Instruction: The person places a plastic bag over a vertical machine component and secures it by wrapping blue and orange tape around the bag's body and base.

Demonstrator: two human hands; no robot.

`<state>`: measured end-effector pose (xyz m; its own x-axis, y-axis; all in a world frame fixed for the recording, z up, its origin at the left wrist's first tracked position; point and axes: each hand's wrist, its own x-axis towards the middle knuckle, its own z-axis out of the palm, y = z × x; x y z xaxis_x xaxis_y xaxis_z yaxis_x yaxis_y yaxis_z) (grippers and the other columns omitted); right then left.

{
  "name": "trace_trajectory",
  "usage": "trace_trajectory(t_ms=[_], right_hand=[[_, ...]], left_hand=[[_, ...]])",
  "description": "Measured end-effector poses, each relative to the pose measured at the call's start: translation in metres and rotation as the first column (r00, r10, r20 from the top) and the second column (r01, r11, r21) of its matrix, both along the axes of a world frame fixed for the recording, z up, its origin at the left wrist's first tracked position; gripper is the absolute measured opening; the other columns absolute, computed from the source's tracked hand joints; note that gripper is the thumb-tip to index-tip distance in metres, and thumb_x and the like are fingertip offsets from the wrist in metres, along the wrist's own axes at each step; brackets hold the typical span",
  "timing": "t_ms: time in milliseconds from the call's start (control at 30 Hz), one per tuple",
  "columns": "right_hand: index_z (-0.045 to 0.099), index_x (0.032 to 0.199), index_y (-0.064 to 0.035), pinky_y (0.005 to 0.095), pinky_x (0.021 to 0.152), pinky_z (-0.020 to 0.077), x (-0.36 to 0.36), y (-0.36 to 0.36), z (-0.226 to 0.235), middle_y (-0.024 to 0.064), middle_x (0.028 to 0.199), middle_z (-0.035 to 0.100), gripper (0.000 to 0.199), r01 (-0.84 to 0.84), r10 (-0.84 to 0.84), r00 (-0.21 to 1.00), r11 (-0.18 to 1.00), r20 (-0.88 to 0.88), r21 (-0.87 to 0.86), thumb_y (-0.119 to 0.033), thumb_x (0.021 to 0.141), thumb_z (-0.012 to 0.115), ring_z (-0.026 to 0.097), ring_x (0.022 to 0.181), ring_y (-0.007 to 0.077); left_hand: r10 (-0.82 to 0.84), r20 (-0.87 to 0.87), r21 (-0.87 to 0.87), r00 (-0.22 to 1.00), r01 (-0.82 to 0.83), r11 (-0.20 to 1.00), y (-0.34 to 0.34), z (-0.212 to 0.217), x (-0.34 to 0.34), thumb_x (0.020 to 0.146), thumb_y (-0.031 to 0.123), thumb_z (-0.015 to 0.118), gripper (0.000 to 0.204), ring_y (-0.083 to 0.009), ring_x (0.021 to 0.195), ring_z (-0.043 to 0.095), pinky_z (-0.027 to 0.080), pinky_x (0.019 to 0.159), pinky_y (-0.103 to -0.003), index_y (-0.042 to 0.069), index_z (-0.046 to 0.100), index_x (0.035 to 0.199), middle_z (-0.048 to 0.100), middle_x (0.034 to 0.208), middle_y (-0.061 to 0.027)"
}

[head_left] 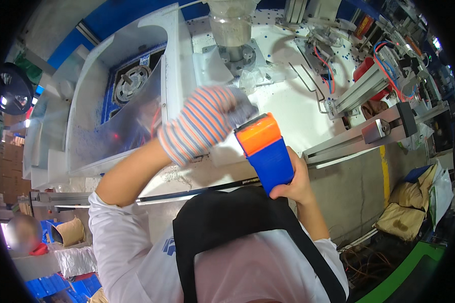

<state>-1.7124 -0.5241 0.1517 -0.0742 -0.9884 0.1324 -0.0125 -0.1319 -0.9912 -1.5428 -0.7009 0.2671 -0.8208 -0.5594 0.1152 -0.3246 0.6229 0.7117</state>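
My right hand (297, 183) is bare and grips the lower end of a box-shaped plastic part, with the thumb on its near face. The part has a blue body (272, 169) and an orange end (258, 134) with a dark strip along its far edge. It is tilted, orange end away from me. My left hand (202, 121) wears a glove striped in orange, grey and white. Its grey fingertips are smeared by motion just beyond the orange end. Whether they touch the part or hold anything cannot be made out.
A white-walled machine housing (179, 60) with a round metal fixture (131, 85) stands at the left. Behind my hands rises a metal column (231, 30) on the white worktop (283, 98). An aluminium rail (356, 141) and a bent wire rod (308, 86) lie to the right.
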Motion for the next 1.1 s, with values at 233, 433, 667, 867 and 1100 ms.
trace_trajectory(t_ms=[233,433,667,867,1100], right_hand=[[0.055,0.110,0.0007,0.0360,0.072,0.0494,-0.019,0.029,-0.015,0.0153,0.088,0.064,0.067,0.211,-0.115,0.878,0.964,-0.465,0.161,-0.033,0.059,0.082,0.064,0.079,0.0269],[0.057,0.101,-0.0003,0.0326,0.068,0.0498,-0.016,0.002,-0.005,0.0110,0.081,0.065,0.051,0.502,-0.371,0.767,0.855,-0.524,0.129,-0.029,0.065,0.078,0.063,0.071,0.0215],[0.057,0.090,-0.0019,0.0421,0.062,0.0512,-0.025,-0.084,-0.010,0.0150,0.073,0.065,0.052,0.559,-0.339,0.258,0.816,-0.905,-0.146,-0.047,0.068,0.072,0.065,0.068,0.0322],[0.058,0.095,0.0004,0.0393,0.072,0.0504,-0.039,-0.098,-0.015,0.0173,0.088,0.066,0.059,0.706,-0.417,0.257,0.697,-0.872,-0.125,-0.050,0.068,0.072,0.064,0.083,0.0332],[0.009,0.146,-0.0154,0.0459,0.102,0.0392,-0.030,-0.083,0.010,0.0147,0.152,0.009,0.108,0.482,-0.648,0.756,0.646,-0.092,-0.592,-0.002,0.064,0.078,0.032,0.132,0.0380]], left_hand=[[0.212,-0.629,0.053,0.748,-0.230,0.972,-0.058,0.106,0.090,0.092,0.021,0.056,0.026,-0.0160,0.075,0.065,0.053,0.071,-0.027,-0.002,0.062,0.103,0.067,0.090,-0.0097],[-0.083,-0.660,-0.306,0.747,-0.167,0.937,0.008,0.097,0.056,0.093,0.021,0.055,0.026,-0.0164,0.083,0.064,0.051,0.072,-0.030,-0.003,0.061,0.101,0.064,0.096,-0.0124],[-0.210,-0.238,-0.747,0.948,-0.041,0.663,0.091,0.142,-0.016,0.092,0.018,0.056,0.022,-0.0158,0.072,0.060,0.050,0.063,-0.028,-0.002,0.064,0.095,0.064,0.086,-0.0094],[-0.117,-0.444,-0.110,0.889,0.075,0.991,0.043,0.175,-0.048,0.090,0.017,0.060,0.021,-0.0098,0.057,0.058,0.049,0.051,-0.023,-0.003,0.066,0.090,0.064,0.070,-0.0048],[0.070,-0.318,0.215,0.945,0.000,0.977,-0.013,0.168,-0.062,0.089,0.020,0.061,0.023,-0.0134,0.058,0.063,0.053,0.052,-0.026,-0.003,0.065,0.089,0.065,0.071,-0.0081]])
